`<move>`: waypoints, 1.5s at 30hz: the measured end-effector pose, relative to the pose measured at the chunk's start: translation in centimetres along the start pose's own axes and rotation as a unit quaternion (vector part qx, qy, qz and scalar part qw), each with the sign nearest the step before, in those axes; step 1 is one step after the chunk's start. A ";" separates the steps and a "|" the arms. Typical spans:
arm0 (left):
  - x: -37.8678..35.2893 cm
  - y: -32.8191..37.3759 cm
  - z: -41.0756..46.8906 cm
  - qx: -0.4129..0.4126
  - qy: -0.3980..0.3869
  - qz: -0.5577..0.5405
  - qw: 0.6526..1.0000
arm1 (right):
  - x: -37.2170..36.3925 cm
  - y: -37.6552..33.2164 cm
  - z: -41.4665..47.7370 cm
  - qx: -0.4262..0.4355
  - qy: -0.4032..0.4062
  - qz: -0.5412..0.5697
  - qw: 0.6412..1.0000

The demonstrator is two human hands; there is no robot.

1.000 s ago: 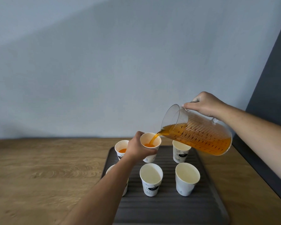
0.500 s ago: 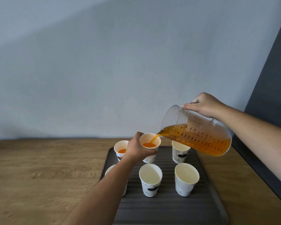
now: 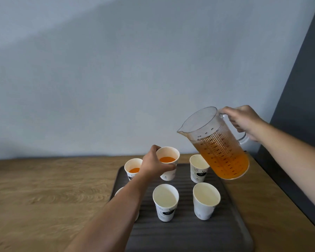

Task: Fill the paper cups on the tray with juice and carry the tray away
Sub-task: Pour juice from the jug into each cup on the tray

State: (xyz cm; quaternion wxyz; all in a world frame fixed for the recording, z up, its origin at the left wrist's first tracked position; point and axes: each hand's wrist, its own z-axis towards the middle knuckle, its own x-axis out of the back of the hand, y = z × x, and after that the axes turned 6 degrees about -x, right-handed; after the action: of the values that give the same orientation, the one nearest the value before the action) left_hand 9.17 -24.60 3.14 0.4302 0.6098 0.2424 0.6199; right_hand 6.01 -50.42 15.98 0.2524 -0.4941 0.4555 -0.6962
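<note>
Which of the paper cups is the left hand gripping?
The middle cup of the back row, holding juice; the left hand wraps its side. The other cup with juice stands left of it.

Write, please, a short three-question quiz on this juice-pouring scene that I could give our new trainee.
1. True or false: juice is streaming from the clear ribbed plastic jug in the right hand.
2. How many white paper cups on the dark grey ribbed tray show orange juice inside? A one, B two, C four.
3. Fill in: the left hand grips the back row's ____ cup.
Key: 1 false; 2 B; 3 middle cup.
</note>
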 end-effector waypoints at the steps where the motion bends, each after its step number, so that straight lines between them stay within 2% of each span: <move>1: -0.1 0.0 0.2 0.001 -0.003 0.005 1.000 | 0.4 0.2 0.0 -0.004 0.005 0.018 1.000; 10: -2.5 -0.5 2.2 0.040 -0.038 0.053 0.997 | 2.7 3.0 0.6 -0.037 0.063 0.111 0.991; 27: -4.5 -3.7 3.3 0.089 -0.048 0.070 0.992 | 2.7 6.7 1.8 -0.058 0.080 0.141 0.985; 30: -4.2 -3.3 3.2 0.067 -0.068 0.095 0.991 | 2.9 6.4 1.4 -0.055 0.082 0.140 0.985; 38: -5.3 0.2 3.1 -0.060 -0.102 0.182 0.976 | 5.0 5.4 -0.5 -0.053 0.093 0.123 0.987; 45: -8.7 2.5 4.1 -0.078 -0.150 0.185 0.968 | 7.8 6.6 -1.6 -0.059 0.100 0.087 0.989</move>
State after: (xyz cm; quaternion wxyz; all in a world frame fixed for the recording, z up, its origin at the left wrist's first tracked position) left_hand 11.57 -34.03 1.04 0.3859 0.6943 0.0087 0.6075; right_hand 0.91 -59.04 13.54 0.2355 -0.3943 0.5605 -0.6891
